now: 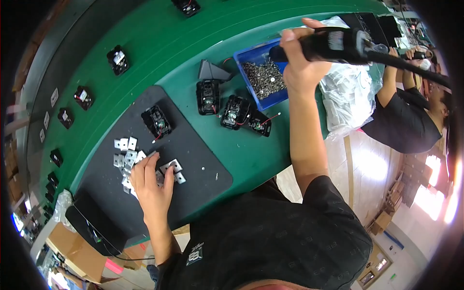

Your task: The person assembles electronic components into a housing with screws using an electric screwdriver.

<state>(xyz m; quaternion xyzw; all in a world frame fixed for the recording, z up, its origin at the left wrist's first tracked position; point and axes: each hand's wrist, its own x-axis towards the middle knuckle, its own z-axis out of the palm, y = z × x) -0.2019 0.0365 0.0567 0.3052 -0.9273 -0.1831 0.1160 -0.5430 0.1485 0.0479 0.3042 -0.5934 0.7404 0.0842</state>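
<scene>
My right hand (304, 63) is wrapped round a black electric screwdriver (333, 46), whose cable runs off to the right. The driver's front end hangs over a blue bin (273, 104) of small screws (263, 79). Low on the left, my left hand (151, 186) reaches down among loose silver metal plates (129, 158), thumb and fingers apart. Several of these plates lie on both sides of its fingertips. Just beyond them, a black housing (156, 121) with wires inside rests on the dark grey mat (203, 179).
More black housings (236, 112) with red wires sit between mat and bin. A green conveyor (140, 43) carries further housings past the far side. White parts in a clear bag (348, 96) lie right of the bin. A co-worker (406, 118) works at the right.
</scene>
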